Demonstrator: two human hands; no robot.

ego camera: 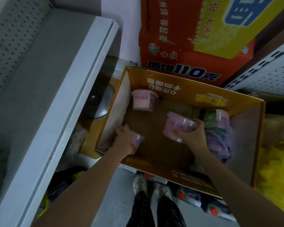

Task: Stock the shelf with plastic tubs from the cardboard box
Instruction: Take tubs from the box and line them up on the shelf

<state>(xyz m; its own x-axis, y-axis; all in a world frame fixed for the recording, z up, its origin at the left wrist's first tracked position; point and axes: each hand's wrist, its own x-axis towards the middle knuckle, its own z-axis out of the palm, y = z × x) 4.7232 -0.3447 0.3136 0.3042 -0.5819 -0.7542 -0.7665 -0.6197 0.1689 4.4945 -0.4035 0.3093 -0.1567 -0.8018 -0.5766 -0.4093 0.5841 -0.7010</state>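
Note:
An open orange cardboard box [203, 94] stands in front of me with pink plastic tubs inside. My left hand [124, 140] grips one pink tub [138, 139] at the box's near left corner. Over the box's middle, my right hand [193, 134] holds a second pink tub [175, 126] tilted on its side. A third pink tub [142, 102] stands upright at the far left of the box. A stack of tubs in clear wrap [218, 133] lies along the right wall. The white shelf [39, 76] is to the left.
Red and yellow cartons [187, 38] are stacked behind the box. A metal pot lid [100, 102] sits under the shelf edge. Bottles with orange caps [180, 194] lie on the floor beneath the box, near my feet. A white perforated rack [269, 74] stands at right.

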